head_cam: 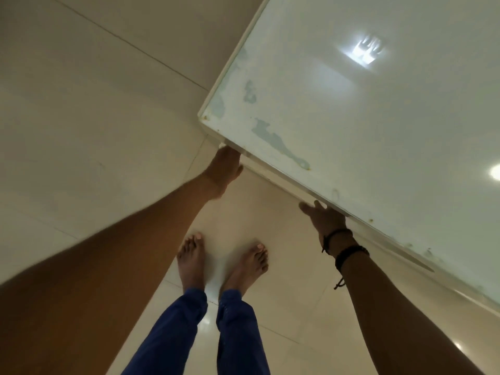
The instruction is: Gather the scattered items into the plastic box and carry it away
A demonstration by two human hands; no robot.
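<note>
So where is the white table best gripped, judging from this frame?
Probably by its near edge, from the person's side: that edge overhangs, and both hands already meet it there, the left hand by the corner and the right hand further along. The white table has a flat top that offers no grip.

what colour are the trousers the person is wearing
Blue trousers, seen best in the head view, above bare feet.

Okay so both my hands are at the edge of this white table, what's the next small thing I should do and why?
Probably lift your gaze and look for the box. Your left hand and right hand only rest at the near edge of the white table, and no plastic box or scattered items show in view.
</note>
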